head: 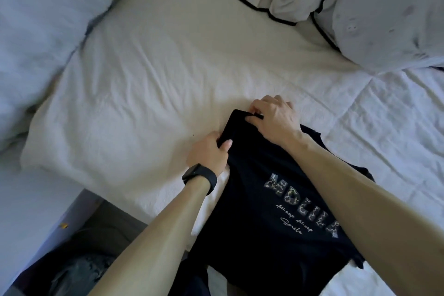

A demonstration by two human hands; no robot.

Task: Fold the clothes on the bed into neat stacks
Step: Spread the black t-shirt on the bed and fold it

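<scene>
Black shirt [264, 211], one, two hands gripping

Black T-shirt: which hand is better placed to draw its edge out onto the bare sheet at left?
Probably left. The left hand grips the black T-shirt at its edge beside that sheet; the right hand pinches farther over, its forearm crossing the print.

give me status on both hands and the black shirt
Left hand grips far edge of black shirt, right hand pinches same edge beside it. Shirt print-side up on white sheet. Pillows well back, not in the way.
</scene>
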